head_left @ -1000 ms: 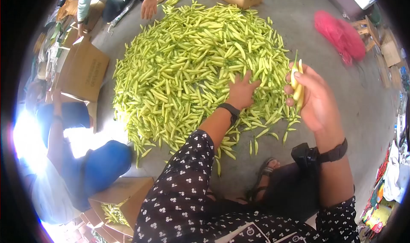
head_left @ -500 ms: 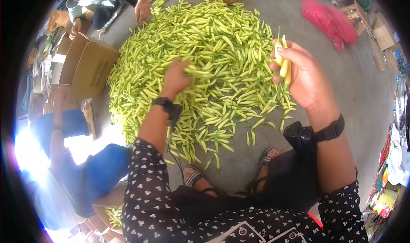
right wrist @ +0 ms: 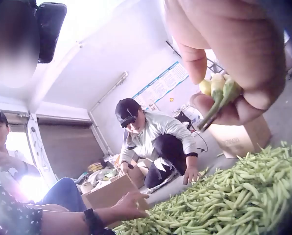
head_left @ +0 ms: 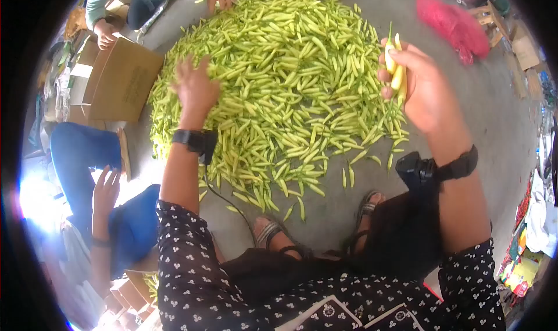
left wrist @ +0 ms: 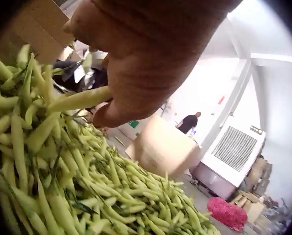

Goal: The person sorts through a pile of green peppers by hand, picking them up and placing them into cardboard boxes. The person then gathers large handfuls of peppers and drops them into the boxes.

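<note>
A wide heap of pale yellow-green chili peppers point(head_left: 290, 75) lies on the grey floor. My left hand point(head_left: 197, 92) is over the heap's left side, fingers spread. In the left wrist view, one pepper point(left wrist: 80, 100) overlaps the gap beside the thumb of that hand. Off the heap's right edge, my right hand point(head_left: 427, 89) holds a few chili peppers point(head_left: 397, 78) upright between thumb and fingers. Their stem ends point(right wrist: 218, 93) show in the right wrist view, and the palm side hides the rest.
An open cardboard box point(head_left: 125, 81) stands left of the heap, another box point(left wrist: 165, 147) behind it. Across the heap a person point(right wrist: 155, 142) crouches with one hand at its edge; a second person in blue point(head_left: 87, 156) sits at left. A pink mesh sack point(head_left: 453, 28) lies at right.
My left hand has moved from the heap's middle right to its left side; midway, peppers showed at its fingers. The right hand keeps its peppers. The seated person has raised a hand.
</note>
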Tool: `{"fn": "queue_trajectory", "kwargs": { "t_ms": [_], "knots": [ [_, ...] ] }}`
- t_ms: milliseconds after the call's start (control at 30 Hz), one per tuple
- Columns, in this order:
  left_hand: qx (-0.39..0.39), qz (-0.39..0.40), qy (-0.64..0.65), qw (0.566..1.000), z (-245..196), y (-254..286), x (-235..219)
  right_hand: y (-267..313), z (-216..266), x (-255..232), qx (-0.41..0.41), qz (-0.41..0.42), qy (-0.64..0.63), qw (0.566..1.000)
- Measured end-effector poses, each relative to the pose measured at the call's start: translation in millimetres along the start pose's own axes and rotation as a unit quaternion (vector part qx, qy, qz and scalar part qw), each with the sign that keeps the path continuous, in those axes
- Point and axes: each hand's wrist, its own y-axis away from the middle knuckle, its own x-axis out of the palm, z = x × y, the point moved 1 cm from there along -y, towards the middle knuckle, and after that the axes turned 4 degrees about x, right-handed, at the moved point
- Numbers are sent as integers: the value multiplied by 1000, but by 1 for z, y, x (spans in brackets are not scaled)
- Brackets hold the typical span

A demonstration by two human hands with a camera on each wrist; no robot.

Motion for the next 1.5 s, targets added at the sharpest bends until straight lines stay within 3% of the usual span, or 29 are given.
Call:
{"fn": "queue_trajectory", "kwargs": {
  "t_ms": [100, 133, 233, 267, 333, 367, 500, 567, 667, 733, 767, 800, 833, 933, 1033, 1100, 1200, 1433, 1467, 1500],
  "knots": [
    [225, 143, 24, 964, -66, 38, 16, -5, -2, 2, -2, 6, -4, 1000],
    [319, 69, 158, 932, -85, 70, 27, -6, -2, 3, -8, 13, -2, 1000],
    [509, 134, 306, 793, -140, 139, 26, -12, -6, 1, -1, 19, -9, 1000],
    [509, 137, 310, 791, -148, 151, 29, -12, -7, 1, -5, 29, -6, 1000],
    [642, 147, 307, 687, -161, 170, 34, -11, -5, 2, -13, 41, 2, 999],
    [644, 147, 312, 683, -159, 170, 40, -9, -2, 2, -11, 36, 4, 999],
    [490, 250, 239, 800, -112, 115, 67, 0, 12, -18, -19, 60, -12, 998],
    [461, 56, 151, 873, -89, 86, 61, 9, 20, -15, -15, -4, -59, 998],
    [419, -12, 197, 886, -121, 65, 44, 18, 32, -15, -37, -21, -57, 997],
    [465, -7, 294, 835, -175, 70, 50, 19, 35, -21, -36, -27, -62, 997],
    [486, -69, 317, 812, -207, 83, 45, 18, 33, -29, -32, 19, -51, 998],
    [508, -29, 369, 778, -238, 93, 46, 16, 33, -34, -29, 67, -38, 997],
    [526, -57, 352, 772, -274, 105, 49, 17, 31, -34, -33, 69, -34, 997],
    [552, 6, 331, 765, -341, 126, 23, 26, 23, -31, -47, 0, -19, 999],
    [568, 40, 355, 742, -398, 126, 36, 27, 24, -39, -28, -26, -27, 999],
    [508, -105, 326, 790, -413, 124, 31, 22, 23, -47, -30, -22, -22, 999],
    [494, -118, 349, 787, -413, 103, 35, 14, 22, -51, -11, -4, -84, 996],
    [469, -127, 425, 764, -359, 83, 48, 2, 19, -38, 9, -7, -52, 999],
    [468, -123, 424, 765, -361, 88, 70, 1, 17, -35, 7, -9, -38, 999],
    [438, -38, 535, 721, -370, 93, 115, 0, 16, -32, 4, -11, -24, 1000]
  ]
}}
